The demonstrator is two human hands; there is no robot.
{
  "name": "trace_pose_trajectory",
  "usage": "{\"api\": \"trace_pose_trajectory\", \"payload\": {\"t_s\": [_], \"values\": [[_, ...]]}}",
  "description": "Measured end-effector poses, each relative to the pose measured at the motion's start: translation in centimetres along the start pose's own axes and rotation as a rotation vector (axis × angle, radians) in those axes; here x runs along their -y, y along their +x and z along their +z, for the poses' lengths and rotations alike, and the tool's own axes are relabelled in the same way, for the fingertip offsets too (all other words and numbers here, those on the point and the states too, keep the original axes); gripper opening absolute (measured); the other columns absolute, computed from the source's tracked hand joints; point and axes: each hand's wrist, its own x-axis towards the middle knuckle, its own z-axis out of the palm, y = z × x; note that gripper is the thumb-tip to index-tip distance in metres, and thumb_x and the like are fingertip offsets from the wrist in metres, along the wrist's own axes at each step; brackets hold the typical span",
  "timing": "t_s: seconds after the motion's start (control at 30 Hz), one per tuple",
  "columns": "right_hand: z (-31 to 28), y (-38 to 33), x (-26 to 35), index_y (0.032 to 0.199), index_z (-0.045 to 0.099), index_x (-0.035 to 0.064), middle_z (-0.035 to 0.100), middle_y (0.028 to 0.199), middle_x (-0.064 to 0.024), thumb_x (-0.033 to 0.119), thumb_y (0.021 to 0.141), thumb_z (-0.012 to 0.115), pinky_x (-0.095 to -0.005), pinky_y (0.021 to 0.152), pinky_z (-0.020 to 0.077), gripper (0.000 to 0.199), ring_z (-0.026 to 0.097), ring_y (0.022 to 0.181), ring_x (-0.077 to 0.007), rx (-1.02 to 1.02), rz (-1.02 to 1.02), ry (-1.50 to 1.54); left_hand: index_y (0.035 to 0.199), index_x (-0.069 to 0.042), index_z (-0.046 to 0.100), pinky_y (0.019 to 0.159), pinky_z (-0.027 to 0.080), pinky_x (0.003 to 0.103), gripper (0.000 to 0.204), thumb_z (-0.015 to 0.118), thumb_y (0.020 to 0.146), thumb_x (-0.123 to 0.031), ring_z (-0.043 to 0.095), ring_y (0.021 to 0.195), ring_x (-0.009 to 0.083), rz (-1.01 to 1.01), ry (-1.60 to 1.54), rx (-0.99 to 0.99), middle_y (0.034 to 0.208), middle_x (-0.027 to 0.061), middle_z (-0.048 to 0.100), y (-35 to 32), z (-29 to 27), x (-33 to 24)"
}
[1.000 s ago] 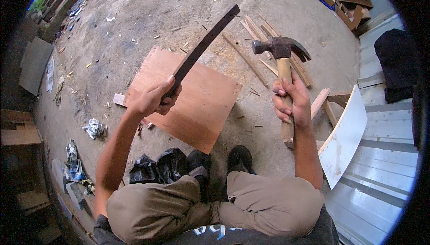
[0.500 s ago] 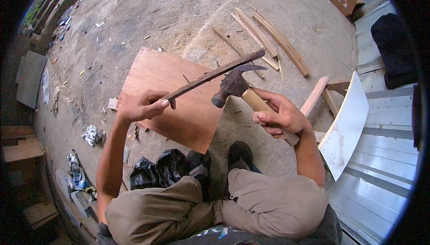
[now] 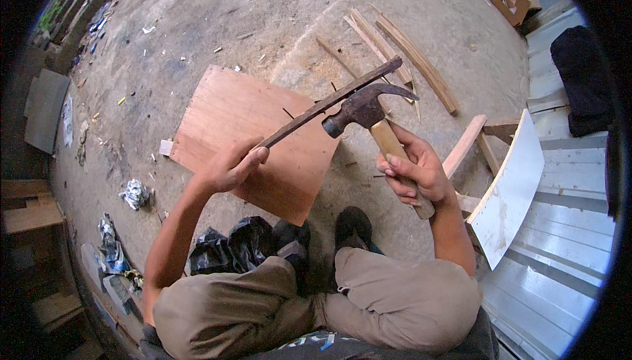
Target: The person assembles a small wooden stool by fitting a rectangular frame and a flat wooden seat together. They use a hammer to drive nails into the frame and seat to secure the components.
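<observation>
Head-worn fisheye, facing down from close above knees [image 3: 227, 302] toward floor [image 3: 191, 27].

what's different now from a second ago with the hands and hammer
The left hand swung the wooden strip down and rightward, flatter. The right hand tipped the claw hammer leftward, its head now overlapping the strip in view. Neither was let go; the plywood panel stayed put.

Khaki trousers [image 3: 408, 297], dark shoes [image 3: 352, 227], black shirt [image 3: 329, 351].
</observation>
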Motion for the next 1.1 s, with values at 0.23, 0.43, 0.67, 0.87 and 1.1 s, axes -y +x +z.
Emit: {"api": "trace_pose_trajectory", "payload": {"t_s": [0.23, 0.43, 0.67, 0.87, 1.1], "values": [[0.8, -1.5, 0.5, 0.151, 0.027, 0.0066, 0.054, 0.084, -0.0048, 0.011, 0.092, 0.059, -0.0205, 0.036, 0.0333, 0.067, 0.042, 0.045, -0.0056, -0.025, -0.002, -0.039, 0.088, -0.005, 0.054, 0.065, 0.042, 0.032, 0.043, 0.041, 0.102, -0.043, 0.048, 0.071, 0.0147, -0.062, 0.079, 0.102, 0.071, 0.0019, 0.047, -0.6, -4.0, -3.7], [1.8, -1.8, 1.4, 0.149, 0.031, 0.0032, 0.055, 0.082, -0.0055, 0.01, 0.091, 0.06, -0.0206, 0.037, 0.0317, 0.066, 0.041, 0.044, -0.0056, -0.121, -0.035, 0.021, 0.091, -0.001, 0.053, 0.064, 0.042, 0.037, 0.041, 0.043, 0.101, -0.039, 0.048, 0.068, 0.0185, 0.019, 0.251, 0.02, 0.068, 0.0058, 0.047, -0.7, -3.8, -3.4], [2.6, -1.5, 1.9, 0.149, 0.03, 0.0028, 0.055, 0.083, -0.0049, 0.009, 0.091, 0.059, -0.02, 0.037, 0.0316, 0.064, 0.042, 0.045, -0.0056, -0.031, -0.034, -0.038, 0.091, -0.004, 0.051, 0.063, 0.041, 0.036, 0.04, 0.042, 0.101, -0.041, 0.05, 0.068, 0.0168, 0.028, 0.121, -0.004, 0.07, 0.0043, 0.049, -1.4, -2.3, -3.4], [3.2, -1.5, 1.6, 0.15, 0.028, 0.0076, 0.055, 0.085, -0.0049, 0.009, 0.094, 0.056, -0.02, 0.036, 0.0345, 0.063, 0.043, 0.045, -0.0054, -0.053, -0.017, 0.091, 0.084, -0.004, 0.051, 0.06, 0.039, 0.033, 0.045, 0.042, 0.101, -0.043, 0.045, 0.066, 0.0132, -0.016, 0.084, 0.048, 0.069, 0.0012, 0.046, -0.9, -3.4, -4.0], [3.9, -0.7, 0.6, 0.15, 0.028, 0.0104, 0.054, 0.085, -0.0047, 0.009, 0.096, 0.055, -0.0196, 0.036, 0.0358, 0.061, 0.042, 0.044, -0.0051, -0.013, 0.009, 0.032, 0.087, -0.006, 0.056, 0.059, 0.041, 0.03, 0.047, 0.043, 0.1, -0.049, 0.046, 0.065, 0.0114, -0.062, -0.027, -0.033, 0.069, -0.0012, 0.046, -1.9, -1.4, -0.8]]}}
